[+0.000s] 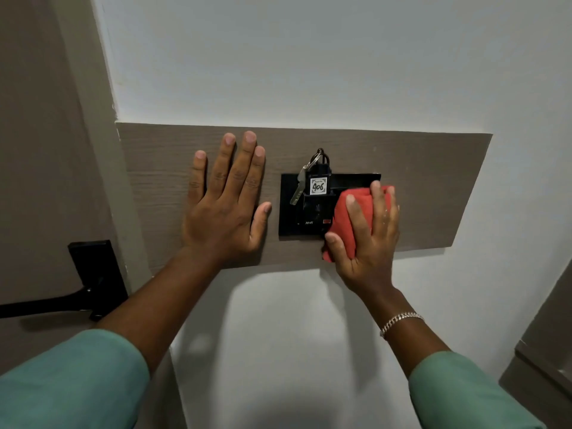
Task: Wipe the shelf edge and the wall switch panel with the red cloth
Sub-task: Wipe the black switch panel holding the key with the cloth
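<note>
A black switch panel (291,212) is mounted on a brown wood-grain board (418,187) fixed to a pale wall. A key with a tag marked 406 (318,185) hangs in the panel's slot. My right hand (368,236) presses a folded red cloth (345,218) against the panel's right part and lower right corner, covering that side. To the left of the panel, my left hand (227,205) lies flat on the board with its fingers spread and holds nothing.
A brown door with a black lever handle (77,292) stands at the left. Grey-brown furniture (548,345) juts in at the lower right. Bare wall (309,57) spreads above and below the board.
</note>
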